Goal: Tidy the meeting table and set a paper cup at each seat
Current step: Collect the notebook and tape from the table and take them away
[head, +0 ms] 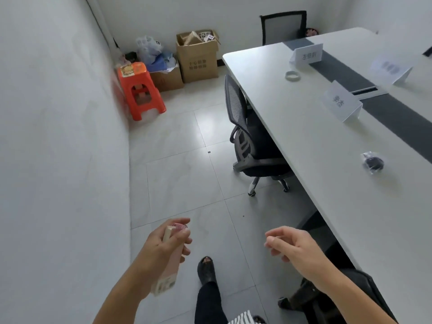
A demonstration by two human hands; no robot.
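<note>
Here the left hand [163,244] wraps a long pinkish sleeve of stacked paper cups [169,258] above the floor; the right hand [289,242] is loosely curled, empty. Best draw one cup squarely, then set it near the white meeting table's [304,136] left edge.

Even, bright light; floor [187,141] glare, soft blur, wide-angle edge bending.

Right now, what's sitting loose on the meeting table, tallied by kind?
White folded paper name cards: 3
Roll of clear tape: 1
Small black item in a clear plastic bag: 1
Paper cups: 0
Total: 5 on the white meeting table
</note>
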